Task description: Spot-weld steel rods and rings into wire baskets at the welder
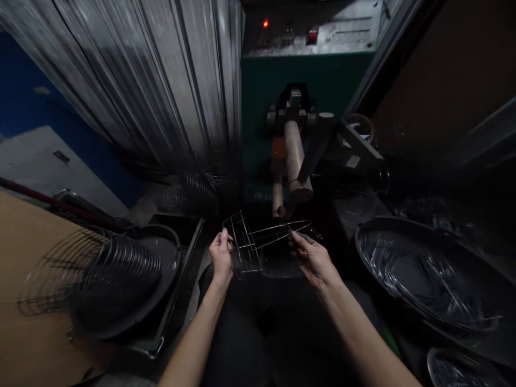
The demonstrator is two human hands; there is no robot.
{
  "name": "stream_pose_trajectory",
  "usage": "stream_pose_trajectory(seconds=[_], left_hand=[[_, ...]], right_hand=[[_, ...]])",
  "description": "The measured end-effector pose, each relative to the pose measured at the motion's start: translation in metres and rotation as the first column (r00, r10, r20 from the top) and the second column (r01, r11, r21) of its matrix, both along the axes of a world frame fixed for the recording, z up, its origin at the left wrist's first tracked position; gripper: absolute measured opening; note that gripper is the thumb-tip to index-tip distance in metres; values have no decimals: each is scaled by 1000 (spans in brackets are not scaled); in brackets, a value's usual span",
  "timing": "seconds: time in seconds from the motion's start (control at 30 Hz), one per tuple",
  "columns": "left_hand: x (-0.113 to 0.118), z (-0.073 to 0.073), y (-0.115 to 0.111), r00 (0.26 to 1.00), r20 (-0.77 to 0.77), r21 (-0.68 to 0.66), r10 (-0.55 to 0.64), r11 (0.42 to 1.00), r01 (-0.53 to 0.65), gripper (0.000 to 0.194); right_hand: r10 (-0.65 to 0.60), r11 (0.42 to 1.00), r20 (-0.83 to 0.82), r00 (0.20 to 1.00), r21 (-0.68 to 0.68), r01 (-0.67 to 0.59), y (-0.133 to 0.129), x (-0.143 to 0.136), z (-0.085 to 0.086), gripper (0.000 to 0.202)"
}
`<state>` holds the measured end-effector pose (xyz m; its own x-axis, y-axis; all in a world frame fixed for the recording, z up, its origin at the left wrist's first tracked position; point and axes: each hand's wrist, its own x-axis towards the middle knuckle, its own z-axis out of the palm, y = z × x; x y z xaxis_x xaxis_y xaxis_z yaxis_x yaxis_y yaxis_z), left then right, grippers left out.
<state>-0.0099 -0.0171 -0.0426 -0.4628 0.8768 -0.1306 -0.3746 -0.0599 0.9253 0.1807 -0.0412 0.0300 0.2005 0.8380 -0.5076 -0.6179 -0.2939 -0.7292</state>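
Between my two hands a small rack of bent metal wire [255, 242] is held up at the lower end of the machine's arms. My left hand [221, 255] is closed on the rack's left side, thumb and fingers pinching a wire. At its pointed right end my right hand [310, 255] pinches the wire near the tip. Just above stands the welding-type machine, with a thick pale cylindrical upper arm [296, 156] and a thinner lower arm [278, 193]. Whether the rack touches the lower arm I cannot tell.
On the left, a round dark pan [169, 247] bears a row of nested curved wire pieces [129, 258]. To the right, a large dark pan [363, 231] holds loose wire parts, with a smaller bowl [433, 360] below. A red light [265, 23] glows on the machine's panel.
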Motion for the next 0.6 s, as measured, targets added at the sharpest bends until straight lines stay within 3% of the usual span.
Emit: stream_pose_trajectory(seconds=[0.2, 0.6], left_hand=[[0, 5, 1, 1000, -15, -20, -13, 1000, 13, 43], [-1, 25, 7, 998, 34, -52, -50, 997, 52, 46]], right_hand=[[-21, 1000, -45, 999, -19, 20, 3, -3, 1, 32], [-45, 999, 33, 998, -6, 45, 13, -7, 4, 18]])
